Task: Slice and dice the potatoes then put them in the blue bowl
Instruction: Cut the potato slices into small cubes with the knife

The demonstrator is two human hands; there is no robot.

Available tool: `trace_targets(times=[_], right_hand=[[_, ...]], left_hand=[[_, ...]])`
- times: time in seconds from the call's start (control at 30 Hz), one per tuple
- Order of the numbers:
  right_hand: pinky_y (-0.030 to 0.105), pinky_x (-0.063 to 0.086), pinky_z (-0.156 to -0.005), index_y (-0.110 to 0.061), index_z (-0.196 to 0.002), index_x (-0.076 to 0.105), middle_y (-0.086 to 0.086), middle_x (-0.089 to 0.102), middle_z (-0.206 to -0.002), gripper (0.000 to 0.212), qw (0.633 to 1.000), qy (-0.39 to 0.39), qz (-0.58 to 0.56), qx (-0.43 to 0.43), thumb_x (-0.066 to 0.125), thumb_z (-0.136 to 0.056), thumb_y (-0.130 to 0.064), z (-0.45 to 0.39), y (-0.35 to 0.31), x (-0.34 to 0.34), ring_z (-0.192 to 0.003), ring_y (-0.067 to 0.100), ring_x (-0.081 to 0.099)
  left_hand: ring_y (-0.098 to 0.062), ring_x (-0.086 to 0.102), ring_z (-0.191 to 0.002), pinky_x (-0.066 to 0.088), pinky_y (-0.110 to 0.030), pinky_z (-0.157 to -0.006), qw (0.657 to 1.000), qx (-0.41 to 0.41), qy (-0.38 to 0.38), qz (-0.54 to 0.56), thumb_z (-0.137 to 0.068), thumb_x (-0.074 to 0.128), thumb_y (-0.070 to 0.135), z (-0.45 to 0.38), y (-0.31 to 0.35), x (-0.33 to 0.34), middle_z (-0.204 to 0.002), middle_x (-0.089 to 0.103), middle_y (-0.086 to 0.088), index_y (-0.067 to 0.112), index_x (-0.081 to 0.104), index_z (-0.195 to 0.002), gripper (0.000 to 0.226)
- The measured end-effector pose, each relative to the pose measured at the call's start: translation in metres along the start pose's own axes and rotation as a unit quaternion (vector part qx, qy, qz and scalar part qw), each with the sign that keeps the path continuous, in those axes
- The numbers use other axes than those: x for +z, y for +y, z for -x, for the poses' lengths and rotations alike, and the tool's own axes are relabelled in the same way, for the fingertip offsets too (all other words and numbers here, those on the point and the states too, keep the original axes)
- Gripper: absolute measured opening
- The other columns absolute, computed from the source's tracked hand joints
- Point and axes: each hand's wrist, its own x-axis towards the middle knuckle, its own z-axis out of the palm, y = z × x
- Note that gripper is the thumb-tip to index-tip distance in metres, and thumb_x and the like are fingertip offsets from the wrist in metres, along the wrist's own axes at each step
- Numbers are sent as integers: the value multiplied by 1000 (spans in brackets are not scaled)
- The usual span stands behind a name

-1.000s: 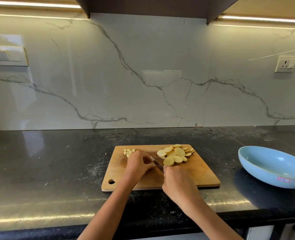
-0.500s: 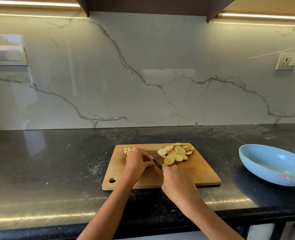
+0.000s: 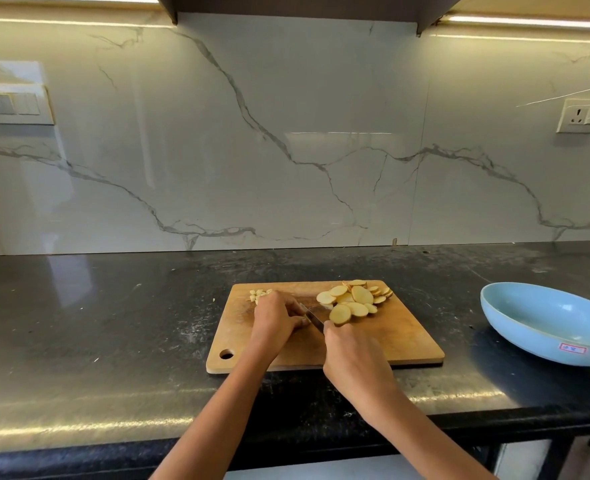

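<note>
With the right hand [image 3: 350, 358] gripping the knife [image 3: 313, 319] beside the left hand [image 3: 276, 320], apparently pinning potato on the cutting board [image 3: 390, 337], its knuckles risk a nick if slices [image 3: 352, 299] slip.

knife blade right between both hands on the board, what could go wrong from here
The left hand curls right beside the knife blade, so a slip could nick its fingers. The right hand works close to the pile of potato slices at the far edge of the cutting board, which may get knocked off. The blue bowl stands apart, so pieces may drop in transfer.
</note>
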Motion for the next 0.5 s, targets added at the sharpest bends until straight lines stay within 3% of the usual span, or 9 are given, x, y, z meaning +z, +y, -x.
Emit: trace_targets(times=[0.5], right_hand=[[26,42,-69,-8,-118,53,8,60,-112,24,998,-33,23,-42,41,-97,-5,-4,-8,-9,-97,19,61]], left_hand=[[-3,56,-70,36,-7,-49,1000,-9,0,-8,-76,75,9,-2,-2,1,-84,70,-2,10,74,-86,10]])
